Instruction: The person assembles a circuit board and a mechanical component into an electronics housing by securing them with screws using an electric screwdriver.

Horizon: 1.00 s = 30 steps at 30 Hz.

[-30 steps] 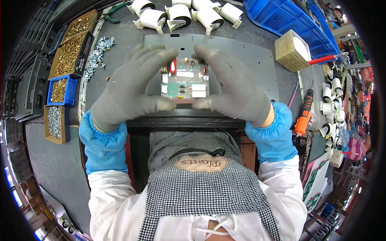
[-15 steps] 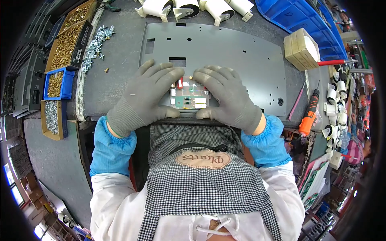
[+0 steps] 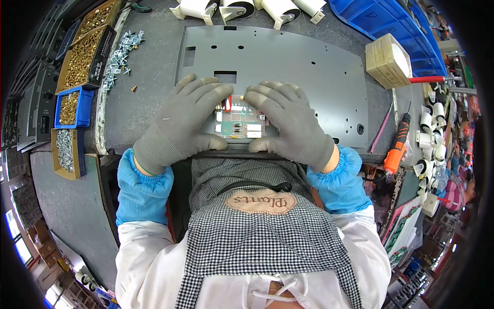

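A small circuit board [image 3: 240, 117] with white, red and dark parts lies at the near edge of a flat grey metal panel [image 3: 288, 54]. My left hand [image 3: 186, 118], in a grey glove, holds the board's left side, thumb at the near edge and fingers reaching over the far side. Opposite it, my gloved right hand [image 3: 292, 122] grips the right side in the same way. Fingers cover the board's side edges, while its middle shows between the hands. The panel has round holes and rectangular cutouts.
Boxes of brass fittings [image 3: 82, 59], a blue bin [image 3: 72, 108] and a box of silver screws [image 3: 65, 149] stand at left, beside loose wing-shaped fasteners [image 3: 119, 59]. White casters [image 3: 237, 9] line the back. An orange power screwdriver [image 3: 396, 149] and purple stick [image 3: 381, 129] lie at right.
Both hands keep their hold on the circuit board. The board and panel appear almost unmoved, with only a slight shift of the whole view.
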Each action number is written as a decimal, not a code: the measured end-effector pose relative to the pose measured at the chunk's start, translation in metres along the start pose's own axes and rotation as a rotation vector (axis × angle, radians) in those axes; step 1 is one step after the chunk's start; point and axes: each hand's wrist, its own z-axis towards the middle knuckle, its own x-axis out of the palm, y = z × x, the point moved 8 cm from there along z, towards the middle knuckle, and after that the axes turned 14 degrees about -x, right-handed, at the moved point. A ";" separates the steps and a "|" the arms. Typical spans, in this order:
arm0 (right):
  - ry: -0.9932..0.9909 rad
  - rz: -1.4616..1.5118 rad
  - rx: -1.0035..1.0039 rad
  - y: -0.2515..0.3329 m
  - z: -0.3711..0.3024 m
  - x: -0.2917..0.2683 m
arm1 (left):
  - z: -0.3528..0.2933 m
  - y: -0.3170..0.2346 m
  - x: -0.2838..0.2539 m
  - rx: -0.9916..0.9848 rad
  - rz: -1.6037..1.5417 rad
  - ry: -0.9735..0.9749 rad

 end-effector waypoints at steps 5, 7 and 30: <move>0.018 -0.002 -0.039 0.002 0.001 -0.002 | -0.002 -0.003 -0.005 0.073 0.001 -0.022; 0.001 0.003 -0.107 0.005 0.009 -0.009 | -0.005 -0.003 -0.009 0.101 -0.027 -0.026; 0.171 -0.637 0.578 -0.140 -0.357 -0.192 | -0.126 0.311 -0.180 -1.259 0.394 -0.079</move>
